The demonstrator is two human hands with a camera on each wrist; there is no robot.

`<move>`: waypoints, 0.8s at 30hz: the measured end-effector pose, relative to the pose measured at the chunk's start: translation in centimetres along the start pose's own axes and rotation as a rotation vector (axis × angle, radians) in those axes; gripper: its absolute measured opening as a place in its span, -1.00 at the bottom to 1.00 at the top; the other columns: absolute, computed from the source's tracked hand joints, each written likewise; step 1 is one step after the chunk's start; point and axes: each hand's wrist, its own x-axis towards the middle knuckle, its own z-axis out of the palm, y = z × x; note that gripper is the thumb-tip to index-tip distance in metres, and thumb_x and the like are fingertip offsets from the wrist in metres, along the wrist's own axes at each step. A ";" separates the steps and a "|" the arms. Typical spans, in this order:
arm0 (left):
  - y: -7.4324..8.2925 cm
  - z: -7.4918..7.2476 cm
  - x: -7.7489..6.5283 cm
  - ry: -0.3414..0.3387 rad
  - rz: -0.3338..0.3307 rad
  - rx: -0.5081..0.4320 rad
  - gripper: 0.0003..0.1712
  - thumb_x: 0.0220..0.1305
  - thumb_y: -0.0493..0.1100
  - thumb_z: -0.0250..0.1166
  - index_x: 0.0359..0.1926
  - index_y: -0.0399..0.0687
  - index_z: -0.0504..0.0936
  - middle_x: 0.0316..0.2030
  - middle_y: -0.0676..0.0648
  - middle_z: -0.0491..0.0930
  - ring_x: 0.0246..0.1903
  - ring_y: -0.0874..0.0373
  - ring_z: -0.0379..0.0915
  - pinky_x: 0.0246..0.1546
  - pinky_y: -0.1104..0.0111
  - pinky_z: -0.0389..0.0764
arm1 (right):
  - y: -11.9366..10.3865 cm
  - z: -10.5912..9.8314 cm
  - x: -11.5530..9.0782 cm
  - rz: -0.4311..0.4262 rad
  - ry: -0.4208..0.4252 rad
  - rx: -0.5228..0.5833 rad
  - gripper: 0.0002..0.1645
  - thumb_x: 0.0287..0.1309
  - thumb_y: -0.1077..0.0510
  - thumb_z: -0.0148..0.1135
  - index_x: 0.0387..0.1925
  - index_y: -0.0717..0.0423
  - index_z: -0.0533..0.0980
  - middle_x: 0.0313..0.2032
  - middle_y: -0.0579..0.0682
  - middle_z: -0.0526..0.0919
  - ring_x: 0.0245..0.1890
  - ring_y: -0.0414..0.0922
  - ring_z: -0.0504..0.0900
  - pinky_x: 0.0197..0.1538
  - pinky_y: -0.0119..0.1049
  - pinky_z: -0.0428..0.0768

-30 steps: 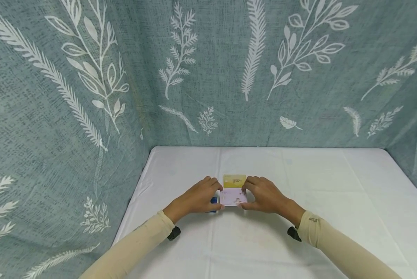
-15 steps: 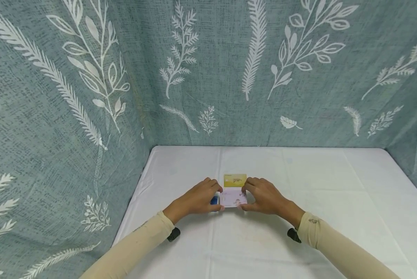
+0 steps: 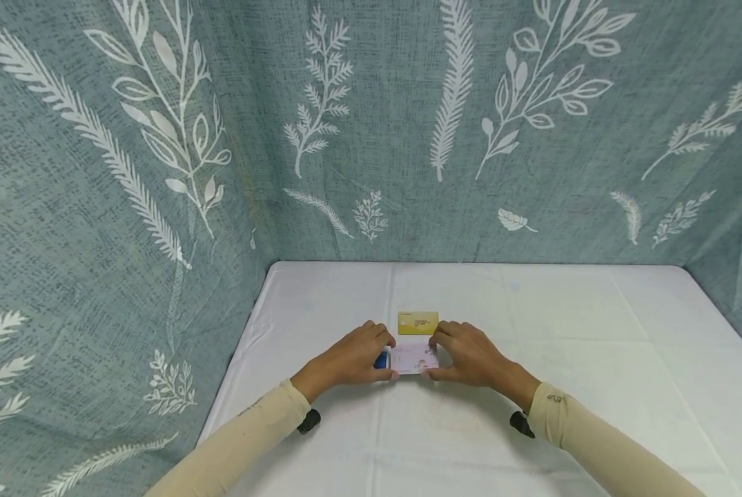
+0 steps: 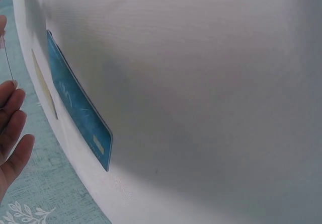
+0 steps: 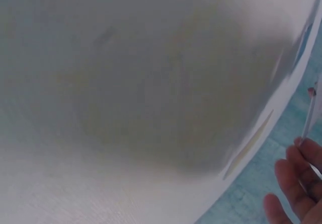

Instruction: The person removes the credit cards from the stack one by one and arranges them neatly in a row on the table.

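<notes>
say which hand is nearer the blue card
Left. In the head view, the left hand partly hides the blue card without visible contact; the right hand is farther off, holding the right edge of the pink card.

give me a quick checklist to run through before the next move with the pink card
1. Left hand pinches the pink card at its left edge: ok.
2. Right hand pinches the opposite edge: ok.
3. Pink card raised off the table: ok, the wrist views show it above the surface.
4. Yellow card lying on the table, beyond the pink one: ok.
5. Blue card lying on the table, apart from the yellow one: ok.
6. Surface directly under the pink card free: cannot tell, the head view hides it.
</notes>
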 end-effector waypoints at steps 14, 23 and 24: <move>-0.4 0.9 0.0 -0.011 -0.006 0.009 -0.37 0.21 0.22 0.40 0.10 -0.14 0.60 0.00 -0.03 0.58 -0.08 0.16 0.36 0.00 0.30 0.49 | -0.2 0.9 -0.1 0.012 -0.022 -0.015 -0.41 -0.03 -0.35 0.47 -0.20 0.01 0.64 -0.17 -0.10 0.61 -0.24 -0.19 0.55 -0.13 -0.21 0.59; -0.3 0.8 -0.1 -0.006 0.004 0.019 -0.38 0.22 0.22 0.40 0.08 -0.15 0.61 -0.03 -0.04 0.58 -0.12 0.16 0.35 -0.03 0.30 0.48 | 0.0 1.3 0.0 0.011 -0.034 -0.018 -0.40 -0.01 -0.37 0.45 -0.19 0.02 0.64 -0.17 -0.10 0.61 -0.24 -0.19 0.54 -0.14 -0.22 0.57; -0.3 0.8 -0.1 -0.006 0.003 0.022 -0.38 0.22 0.22 0.40 0.08 -0.15 0.61 -0.03 -0.04 0.58 -0.12 0.16 0.35 -0.03 0.30 0.48 | 0.0 1.3 0.1 0.011 -0.033 -0.017 -0.40 -0.01 -0.37 0.45 -0.19 0.02 0.64 -0.17 -0.10 0.61 -0.24 -0.19 0.55 -0.13 -0.21 0.58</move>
